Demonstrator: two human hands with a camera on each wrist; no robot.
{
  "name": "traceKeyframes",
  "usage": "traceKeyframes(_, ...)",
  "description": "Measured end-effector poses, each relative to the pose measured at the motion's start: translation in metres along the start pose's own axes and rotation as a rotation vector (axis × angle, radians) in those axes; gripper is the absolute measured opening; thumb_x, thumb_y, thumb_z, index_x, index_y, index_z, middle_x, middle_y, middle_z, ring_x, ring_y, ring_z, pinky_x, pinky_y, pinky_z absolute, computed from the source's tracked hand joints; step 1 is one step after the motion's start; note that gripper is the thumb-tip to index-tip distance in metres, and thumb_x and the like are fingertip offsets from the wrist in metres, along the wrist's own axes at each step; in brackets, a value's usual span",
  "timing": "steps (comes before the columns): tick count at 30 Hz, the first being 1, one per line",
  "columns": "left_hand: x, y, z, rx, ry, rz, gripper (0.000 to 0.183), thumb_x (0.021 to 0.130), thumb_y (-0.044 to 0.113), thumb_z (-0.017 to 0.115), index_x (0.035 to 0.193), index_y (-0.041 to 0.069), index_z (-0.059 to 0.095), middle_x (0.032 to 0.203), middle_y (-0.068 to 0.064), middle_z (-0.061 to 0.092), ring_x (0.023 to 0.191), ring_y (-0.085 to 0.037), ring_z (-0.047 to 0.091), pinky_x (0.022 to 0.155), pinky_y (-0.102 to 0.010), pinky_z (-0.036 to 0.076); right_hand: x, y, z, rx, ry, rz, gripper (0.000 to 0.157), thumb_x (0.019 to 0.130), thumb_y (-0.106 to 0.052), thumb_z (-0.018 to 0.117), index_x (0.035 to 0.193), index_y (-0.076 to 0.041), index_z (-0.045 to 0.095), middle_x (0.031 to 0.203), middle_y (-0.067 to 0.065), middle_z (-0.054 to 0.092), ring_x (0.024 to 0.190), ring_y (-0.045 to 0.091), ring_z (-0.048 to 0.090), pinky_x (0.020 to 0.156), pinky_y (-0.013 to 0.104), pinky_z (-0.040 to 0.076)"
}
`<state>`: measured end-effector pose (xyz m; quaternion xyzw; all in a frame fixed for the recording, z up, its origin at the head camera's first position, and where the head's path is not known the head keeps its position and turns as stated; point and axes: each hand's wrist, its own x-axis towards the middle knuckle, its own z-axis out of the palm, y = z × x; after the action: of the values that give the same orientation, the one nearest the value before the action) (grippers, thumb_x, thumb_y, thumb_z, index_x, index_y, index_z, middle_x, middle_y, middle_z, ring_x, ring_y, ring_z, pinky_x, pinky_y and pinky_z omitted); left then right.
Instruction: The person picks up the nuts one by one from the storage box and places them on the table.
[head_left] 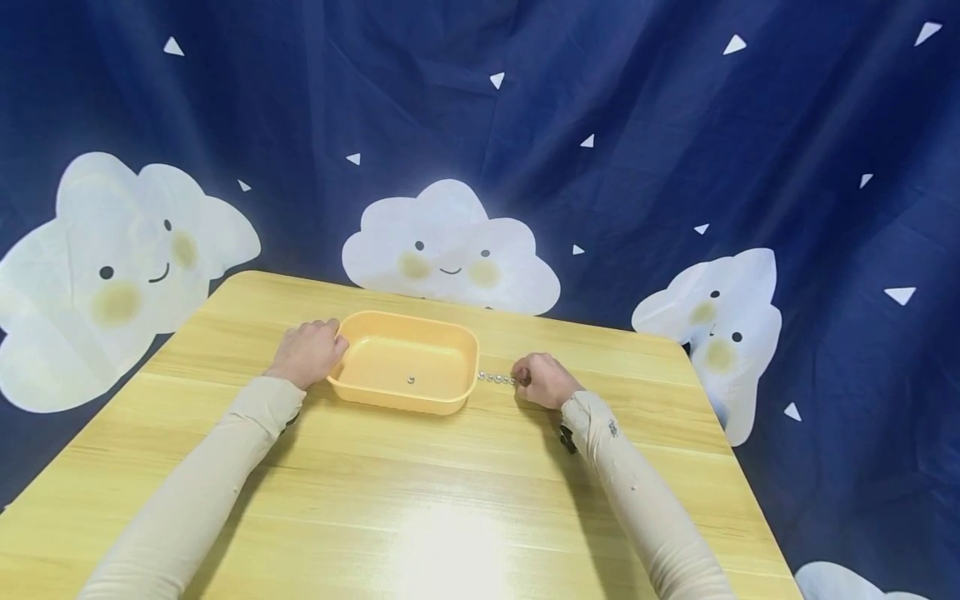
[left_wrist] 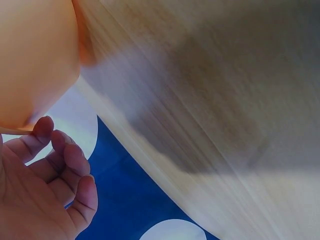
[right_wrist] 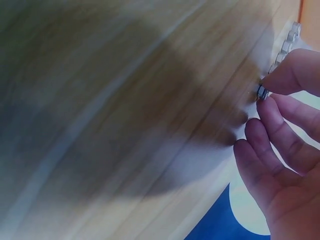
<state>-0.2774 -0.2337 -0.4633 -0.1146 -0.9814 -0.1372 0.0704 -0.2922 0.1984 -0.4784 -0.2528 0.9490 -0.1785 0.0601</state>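
Observation:
A shallow yellow plastic basin [head_left: 405,402] stands on the wooden table, with one small metal nut [head_left: 411,380] on its floor. My left hand [head_left: 307,352] grips the basin's left rim, fingers curled at the wall, also seen in the left wrist view. To the right of the basin, several small silvery nuts [head_left: 497,379] lie in a short row that starts close by its wall. At the right end of that row is my right hand [head_left: 546,380]. In the right wrist view its thumb and forefinger pinch a single nut [right_wrist: 262,92] close over the tabletop.
The light wooden table [head_left: 450,467] has rounded far corners, and its far edge runs a little behind the basin. Beyond it hangs a dark blue curtain [head_left: 622,100] printed with white clouds and triangles.

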Motion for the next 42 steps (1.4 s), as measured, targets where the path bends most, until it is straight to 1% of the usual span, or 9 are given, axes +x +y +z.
traceKeyframes(10,-0.001,0.0,-0.003,0.0,0.006,-0.003,0.025,0.1,0.019,0.042,0.089,0.001,0.057,0.085,-0.023,0.065,0.084,-0.046,0.067,0.075,-0.063,0.052,0.002,0.001,0.002,-0.004,0.015,-0.026,0.02,0.078,0.003,0.068,0.072,-0.016,0.062,0.065,-0.006,0.051,0.066,0.011,0.05,0.067,0.027,0.042)
traceKeyframes(21,0.0,-0.002,-0.003,0.002,0.007,-0.003,0.025,0.1,0.019,0.042,0.089,0.001,0.057,0.086,-0.022,0.066,0.085,-0.046,0.067,0.076,-0.063,0.052,0.002,-0.001,0.001,-0.027,0.024,-0.056,0.016,0.078,0.002,0.071,0.078,-0.014,0.068,0.071,-0.003,0.058,0.076,0.014,0.054,0.071,0.03,0.046)
traceKeyframes(23,0.0,-0.002,-0.003,0.005,0.006,-0.001,0.026,0.1,0.02,0.042,0.09,0.001,0.057,0.086,-0.022,0.066,0.085,-0.046,0.067,0.076,-0.063,0.052,0.002,-0.002,0.0,-0.01,0.013,-0.046,0.014,0.079,0.001,0.072,0.083,-0.012,0.069,0.077,0.002,0.063,0.079,0.019,0.058,0.075,0.034,0.05)
traceKeyframes(25,0.0,-0.002,-0.003,0.007,0.009,0.003,0.026,0.1,0.02,0.042,0.09,0.001,0.058,0.086,-0.022,0.066,0.086,-0.046,0.067,0.076,-0.063,0.052,0.001,-0.003,0.0,0.008,0.011,-0.035,0.012,0.079,-0.001,0.072,0.088,-0.008,0.07,0.095,0.008,0.071,0.093,0.024,0.065,0.086,0.039,0.055)
traceKeyframes(28,-0.001,-0.002,-0.002,0.012,0.013,0.01,0.026,0.1,0.019,0.043,0.089,0.001,0.057,0.084,-0.022,0.065,0.084,-0.046,0.067,0.076,-0.063,0.052,0.001,-0.005,-0.005,0.034,0.034,-0.023,0.035,0.083,-0.005,0.07,0.118,0.0,0.067,0.116,0.017,0.068,0.105,0.03,0.067,0.094,0.044,0.057)
traceKeyframes(30,-0.001,-0.002,-0.002,0.015,0.016,0.013,0.026,0.1,0.019,0.043,0.088,0.001,0.057,0.083,-0.021,0.065,0.083,-0.045,0.067,0.075,-0.063,0.053,0.002,-0.011,-0.011,0.04,0.084,-0.033,0.049,0.086,-0.009,0.067,0.133,0.003,0.059,0.123,0.019,0.065,0.109,0.032,0.066,0.095,0.045,0.057)
traceKeyframes(32,-0.002,-0.002,-0.002,0.018,0.018,0.016,0.026,0.1,0.019,0.043,0.088,0.001,0.057,0.082,-0.021,0.064,0.082,-0.044,0.067,0.074,-0.062,0.053,0.007,-0.021,-0.019,0.047,0.147,-0.052,0.055,0.09,-0.01,0.063,0.142,0.003,0.053,0.117,0.019,0.065,0.103,0.031,0.066,0.091,0.044,0.057)
traceKeyframes(37,-0.002,-0.002,-0.002,0.015,0.021,0.012,0.026,0.099,0.019,0.043,0.087,0.002,0.057,0.082,-0.021,0.064,0.081,-0.044,0.066,0.074,-0.062,0.053,0.026,-0.059,-0.033,-0.021,0.257,-0.168,0.032,0.094,-0.008,0.062,0.124,0.001,0.068,0.108,0.013,0.071,0.097,0.025,0.068,0.09,0.04,0.058)
traceKeyframes(42,0.0,-0.002,0.002,0.011,0.008,0.003,0.026,0.099,0.02,0.043,0.087,0.002,0.057,0.082,-0.02,0.063,0.081,-0.043,0.066,0.075,-0.063,0.053,0.044,-0.093,-0.027,-0.128,0.183,-0.259,0.024,0.094,-0.008,0.065,0.116,-0.003,0.073,0.111,0.009,0.075,0.099,0.022,0.072,0.091,0.036,0.059)
